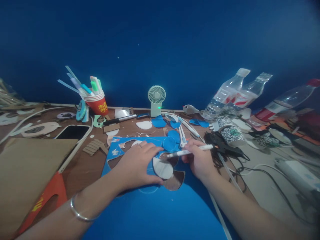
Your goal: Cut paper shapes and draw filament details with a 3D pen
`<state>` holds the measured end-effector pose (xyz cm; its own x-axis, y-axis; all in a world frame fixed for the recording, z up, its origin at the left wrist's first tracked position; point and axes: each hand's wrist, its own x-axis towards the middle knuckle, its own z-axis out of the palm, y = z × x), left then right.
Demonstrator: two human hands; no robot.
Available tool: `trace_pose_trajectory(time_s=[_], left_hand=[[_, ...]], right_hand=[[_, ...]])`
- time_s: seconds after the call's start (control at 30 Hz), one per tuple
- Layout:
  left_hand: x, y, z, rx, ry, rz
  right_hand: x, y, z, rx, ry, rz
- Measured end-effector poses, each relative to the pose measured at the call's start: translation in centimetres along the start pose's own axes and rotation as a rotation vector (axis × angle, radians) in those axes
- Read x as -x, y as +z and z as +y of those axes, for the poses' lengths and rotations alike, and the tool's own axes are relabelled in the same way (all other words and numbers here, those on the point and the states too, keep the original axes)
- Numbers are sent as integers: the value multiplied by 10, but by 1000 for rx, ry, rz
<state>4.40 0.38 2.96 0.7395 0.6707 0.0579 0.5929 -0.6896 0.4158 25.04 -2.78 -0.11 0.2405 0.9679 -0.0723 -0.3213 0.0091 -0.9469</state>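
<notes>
On the cluttered desk, a blue sheet (155, 206) lay flat in front of the person, already full of cut-out holes along its far edge. The left hand (136, 165) was spread palm-down on it, fingers apart, pressing the sheet still and pinning a white oval template (162, 168) with its thumb and fingertips. The right hand (197, 160) was closed around a white pen (190, 151), held nearly level, its tip pointing left toward the upper edge of the template. Whether the tip touched the sheet could not be told.

Tracing looked like the step in hand. To do it well, the left hand would best keep firm, even pressure near the template's middle so that it cannot turn, with the fingertips clear of the rim being followed. The pen would do better tilted more upright, hugging the template edge in one smooth pass.

Just beyond the hands lay blue discs (170, 141) and white scissors (181, 131). Farther back stood a small fan (156, 98), a red cup (98, 103) of pens, and plastic bottles (225, 95) to the right; a phone (72, 132) lay to the left.
</notes>
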Motion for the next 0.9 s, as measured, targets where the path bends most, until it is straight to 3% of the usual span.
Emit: trace_pose_trajectory(time_s=[0.17, 0.4, 0.63, 0.9], left_hand=[[0, 6, 0, 10, -35, -11], [5, -7, 7, 63, 48, -49], [7, 9, 15, -35, -109, -19], [10, 4, 14, 4, -58, -35]], right_hand=[[0, 1, -1, -36, -5, 44], [1, 2, -1, -24, -39, 62], [0, 2, 0, -62, -44, 66], [0, 2, 0, -61, -43, 68]])
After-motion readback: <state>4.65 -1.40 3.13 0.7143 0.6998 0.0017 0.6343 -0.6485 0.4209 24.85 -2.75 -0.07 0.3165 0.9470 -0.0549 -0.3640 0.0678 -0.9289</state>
